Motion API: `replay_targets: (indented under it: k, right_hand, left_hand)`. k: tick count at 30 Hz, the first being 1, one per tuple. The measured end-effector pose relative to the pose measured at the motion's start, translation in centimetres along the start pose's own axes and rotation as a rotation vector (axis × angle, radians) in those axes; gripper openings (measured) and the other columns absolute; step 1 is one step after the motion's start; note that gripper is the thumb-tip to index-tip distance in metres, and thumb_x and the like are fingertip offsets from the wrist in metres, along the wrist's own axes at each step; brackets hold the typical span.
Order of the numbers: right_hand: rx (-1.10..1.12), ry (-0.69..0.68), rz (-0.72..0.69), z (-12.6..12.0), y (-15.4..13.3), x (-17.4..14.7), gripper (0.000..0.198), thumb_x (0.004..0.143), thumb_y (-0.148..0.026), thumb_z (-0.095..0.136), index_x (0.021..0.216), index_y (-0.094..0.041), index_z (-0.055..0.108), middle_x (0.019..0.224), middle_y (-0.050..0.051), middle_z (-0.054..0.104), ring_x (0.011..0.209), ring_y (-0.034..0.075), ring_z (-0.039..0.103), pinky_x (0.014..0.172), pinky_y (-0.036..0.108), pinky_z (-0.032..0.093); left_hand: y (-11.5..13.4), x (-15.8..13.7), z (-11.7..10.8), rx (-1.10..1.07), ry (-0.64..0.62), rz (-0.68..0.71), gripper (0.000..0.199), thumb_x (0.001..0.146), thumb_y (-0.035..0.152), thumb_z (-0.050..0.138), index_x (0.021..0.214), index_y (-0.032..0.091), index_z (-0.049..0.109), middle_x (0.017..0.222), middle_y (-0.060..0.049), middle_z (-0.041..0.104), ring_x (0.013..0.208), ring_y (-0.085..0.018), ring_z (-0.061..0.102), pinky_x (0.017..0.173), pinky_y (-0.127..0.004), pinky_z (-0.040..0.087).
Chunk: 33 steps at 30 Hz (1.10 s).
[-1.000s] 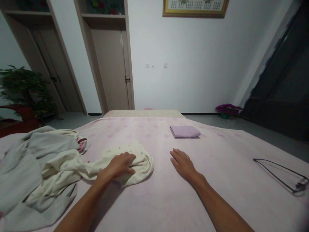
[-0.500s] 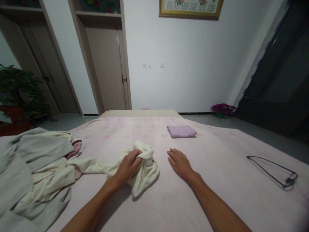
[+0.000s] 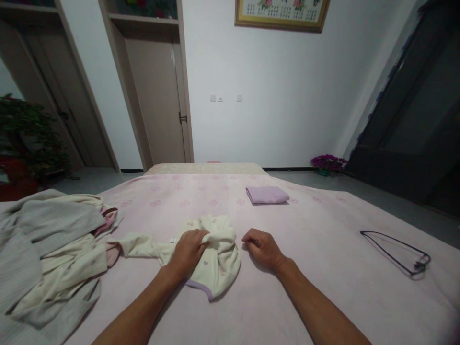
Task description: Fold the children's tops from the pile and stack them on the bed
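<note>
A cream garment (image 3: pixel 221 261) with small prints and a purple-trimmed edge lies bunched on the pink bedspread. My left hand (image 3: pixel 190 247) is closed on its upper part, fingers wrapped into the cloth. A narrow stretch of the garment runs left to a heap of clothes (image 3: pixel 53 239), where its end meets other cream and pink cloth. Just right of the garment, my right hand (image 3: pixel 262 247) rests with curled fingers, its fingertips close to the cloth's edge and nothing visible in them. Beyond both hands lies a folded purple cloth (image 3: pixel 268 195).
Grey and cream clothes fill the left side of the pink bedspread (image 3: pixel 309 297). A thin black looped frame (image 3: pixel 398 254) lies at the right. Past the bed are a door (image 3: pixel 158 96), a potted plant (image 3: pixel 28 134) and purple flowers (image 3: pixel 328 163).
My right hand has curled from flat, spread fingers into a loose fist. The garment under my left hand lies flatter and wider, with its purple edge now showing.
</note>
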State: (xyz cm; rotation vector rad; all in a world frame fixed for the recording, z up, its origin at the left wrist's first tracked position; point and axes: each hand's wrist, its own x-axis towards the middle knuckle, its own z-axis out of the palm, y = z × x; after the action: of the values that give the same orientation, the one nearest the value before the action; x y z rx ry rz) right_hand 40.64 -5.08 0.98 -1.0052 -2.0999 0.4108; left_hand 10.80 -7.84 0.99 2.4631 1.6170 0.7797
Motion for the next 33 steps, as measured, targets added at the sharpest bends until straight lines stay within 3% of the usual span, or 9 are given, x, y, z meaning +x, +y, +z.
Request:
replay_targets:
  k: [4,8,11,14,19,22,24,28,33]
  right_hand:
    - [0.065,-0.101,-0.202,0.5,-2.6,0.1,0.041,0.065,-0.002,0.049,0.093,-0.023,0.07,0.093,0.002,0.069,0.084,0.016,0.064,0.078,0.026,0.049]
    - [0.009,-0.15,-0.334,1.3,-4.7,0.3,0.058,0.065,-0.005,0.053,0.119,-0.024,0.064,0.119,0.007,0.064,0.106,0.021,0.059,0.091,0.032,0.047]
    - [-0.144,-0.208,-0.337,2.0,-5.3,0.4,0.038,0.075,-0.013,0.057,0.11,-0.024,0.066,0.111,0.006,0.065,0.099,0.022,0.057,0.089,0.034,0.043]
    - [-0.305,-0.225,-0.308,2.3,-4.9,0.5,0.015,0.079,-0.017,0.056,0.088,-0.022,0.065,0.091,0.004,0.064,0.086,0.021,0.054,0.081,0.034,0.039]
    - [-0.535,-0.016,-0.156,0.5,-2.3,0.9,0.013,0.075,-0.014,0.053,0.082,-0.021,0.062,0.081,0.004,0.058,0.081,0.021,0.049,0.077,0.034,0.033]
    - [-0.685,0.127,0.018,-1.3,-0.2,0.9,0.011,0.077,-0.014,0.052,0.08,-0.021,0.061,0.081,0.006,0.059,0.084,0.023,0.047,0.079,0.035,0.031]
    - [-0.754,0.197,0.124,-2.2,1.2,0.7,0.01,0.079,-0.016,0.052,0.08,-0.021,0.061,0.082,0.006,0.06,0.086,0.024,0.047,0.08,0.036,0.03]
    - [-0.767,0.245,0.262,-2.8,3.2,0.3,0.01,0.079,-0.015,0.053,0.081,-0.021,0.062,0.087,0.006,0.063,0.089,0.024,0.047,0.079,0.035,0.03]
    - [-0.666,0.178,0.21,-2.7,3.8,0.2,0.017,0.074,-0.009,0.052,0.082,-0.02,0.063,0.088,0.006,0.065,0.092,0.023,0.05,0.082,0.032,0.033]
  left_hand:
    - [-0.2,0.4,-0.2,0.028,-0.002,-0.151,0.023,0.095,0.026,0.052,0.115,0.023,0.063,0.113,-0.007,0.069,0.107,-0.022,0.062,0.094,-0.033,0.043]
    - [0.3,0.7,-0.8,0.059,-0.036,-0.21,0.018,0.094,0.028,0.053,0.108,0.023,0.064,0.108,-0.006,0.069,0.103,-0.021,0.062,0.089,-0.03,0.043]
    - [0.5,0.6,-1.0,0.084,-0.048,-0.187,0.014,0.094,0.027,0.053,0.099,0.022,0.065,0.103,-0.006,0.069,0.099,-0.022,0.062,0.086,-0.031,0.044]
    - [0.4,0.5,-0.9,0.059,-0.021,-0.153,0.014,0.092,0.026,0.054,0.097,0.021,0.066,0.1,-0.007,0.069,0.097,-0.023,0.063,0.085,-0.033,0.045]
    - [-0.2,-0.1,-0.9,-0.075,0.198,-0.013,0.026,0.092,0.031,0.056,0.116,0.023,0.064,0.112,-0.007,0.07,0.106,-0.023,0.062,0.097,-0.036,0.044]
    - [-0.5,-0.3,-1.6,-0.042,0.352,0.054,0.026,0.095,0.034,0.053,0.114,0.022,0.065,0.108,-0.008,0.071,0.107,-0.024,0.061,0.103,-0.04,0.041]
    - [-0.9,-0.4,-2.1,-0.025,0.387,0.047,0.026,0.097,0.034,0.047,0.108,0.021,0.067,0.101,-0.009,0.072,0.101,-0.024,0.062,0.099,-0.041,0.042]
    - [-1.8,-0.6,-2.5,-0.035,0.299,0.038,0.033,0.1,0.032,0.038,0.089,0.02,0.068,0.086,-0.009,0.069,0.086,-0.021,0.062,0.086,-0.037,0.046]
    - [-2.0,-0.6,-2.4,-0.072,0.039,0.124,0.036,0.1,0.034,0.039,0.08,0.02,0.065,0.078,-0.006,0.063,0.077,-0.018,0.058,0.074,-0.03,0.045]
